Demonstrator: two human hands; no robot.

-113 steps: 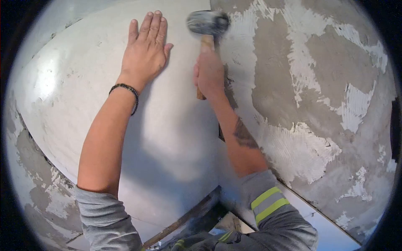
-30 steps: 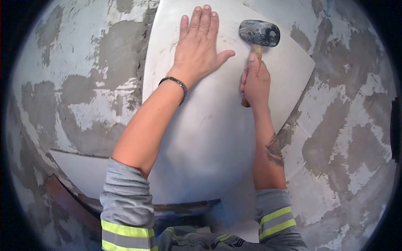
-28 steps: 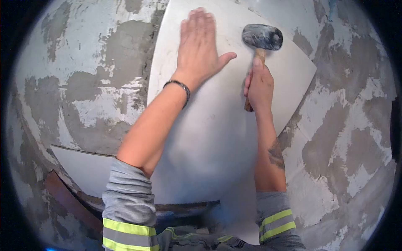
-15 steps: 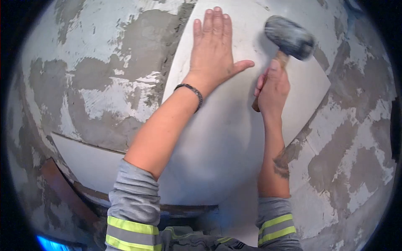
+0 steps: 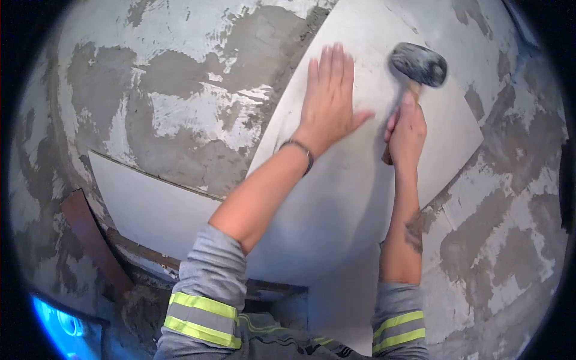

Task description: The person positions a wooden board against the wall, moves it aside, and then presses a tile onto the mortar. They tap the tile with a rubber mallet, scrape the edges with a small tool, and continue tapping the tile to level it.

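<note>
My left hand (image 5: 329, 99) lies flat on a large white panel (image 5: 324, 198), its fingers stretched out and slightly blurred, the thumb apart. A dark bracelet circles the wrist. To its right, my right hand (image 5: 408, 129) is wrapped round the wooden handle of a mallet (image 5: 419, 63). The mallet's dark head, marked with white, is over the upper right part of the panel. Whether the head touches the panel I cannot tell.
Rough wall (image 5: 192, 108) with grey and white patches surrounds the panel. A second white panel (image 5: 150, 201) is at the lower left, beside a reddish-brown strip (image 5: 96, 240). Bright blue light shows in the bottom left corner.
The view has shifted, so the panels appear further right. My left hand appears lower and further right, still flat. The mallet appears slightly lower, still held in my right hand.
</note>
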